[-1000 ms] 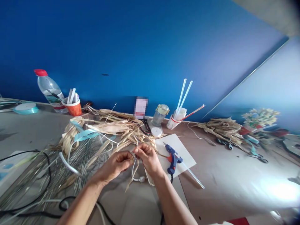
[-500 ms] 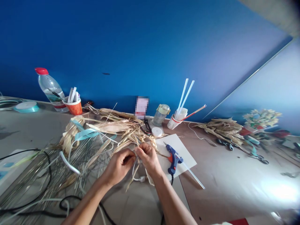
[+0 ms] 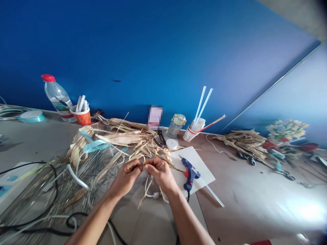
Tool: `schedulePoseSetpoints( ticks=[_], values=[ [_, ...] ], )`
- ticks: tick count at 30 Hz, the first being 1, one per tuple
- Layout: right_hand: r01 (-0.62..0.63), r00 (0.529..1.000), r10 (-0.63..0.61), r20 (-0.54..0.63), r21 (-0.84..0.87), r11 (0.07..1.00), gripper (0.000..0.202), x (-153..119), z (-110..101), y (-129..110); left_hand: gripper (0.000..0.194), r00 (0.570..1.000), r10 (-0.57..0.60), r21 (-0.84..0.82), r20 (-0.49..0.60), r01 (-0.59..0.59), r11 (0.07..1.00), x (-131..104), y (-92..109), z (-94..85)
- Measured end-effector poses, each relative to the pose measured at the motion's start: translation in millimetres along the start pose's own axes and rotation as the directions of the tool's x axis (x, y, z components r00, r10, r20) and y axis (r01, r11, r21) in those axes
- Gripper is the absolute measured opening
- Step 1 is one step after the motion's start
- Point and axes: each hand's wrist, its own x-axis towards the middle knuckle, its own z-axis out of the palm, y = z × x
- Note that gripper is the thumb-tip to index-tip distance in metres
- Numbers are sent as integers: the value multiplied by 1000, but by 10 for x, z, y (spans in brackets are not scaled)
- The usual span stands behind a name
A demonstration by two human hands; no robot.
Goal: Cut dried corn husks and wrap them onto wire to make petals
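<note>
My left hand (image 3: 129, 176) and my right hand (image 3: 161, 173) meet fingertip to fingertip over the near side of the table. Both are closed in a pinch on a thin strip of dried corn husk (image 3: 143, 159), mostly hidden by the fingers. Another narrow husk strip (image 3: 143, 197) dangles below the right hand, beside a white cable with a plug (image 3: 155, 195). Just beyond the fingers lies a heap of dried corn husks (image 3: 127, 137). Right of my right hand, a blue glue gun (image 3: 190, 175) with a clear glue stick rests on a white sheet (image 3: 204, 170).
Thin wires (image 3: 76, 183) spread at left near a power strip (image 3: 7, 194) and black cables. Along the blue wall stand a bottle (image 3: 58, 98), an orange cup (image 3: 83, 118), a jar (image 3: 175, 126) and a cup of glue sticks (image 3: 190, 134). Scissors (image 3: 287, 175) lie at right near husks (image 3: 245, 141).
My left hand has turned and risen slightly, so its fingertips now meet the right ones level. My right hand stays almost in place. The whole view has shifted a little.
</note>
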Motion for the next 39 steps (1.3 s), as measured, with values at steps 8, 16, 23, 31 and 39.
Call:
schedulePoseSetpoints(
  ticks=[8,16,23,31,39],
  values=[
    [32,992,-46,-114,-117,993,8,-23,82,-36,16,998,-51,-63,23,53,997,12,12,21],
    [19,991,-18,-132,12,1000,9,-6,112,7,14,992,-117,-162,48,123,979,22,23,16],
    [-22,998,25,-66,52,998,15,-18,103,-2,12,981,-183,-301,68,195,933,34,-35,-4],
    [-17,999,19,-27,48,999,13,-22,97,-51,12,972,-198,-311,127,229,923,25,-45,-1],
    [32,999,-31,-31,35,999,16,-28,72,-35,11,974,-114,-222,195,158,962,23,-26,-28]
  ],
)
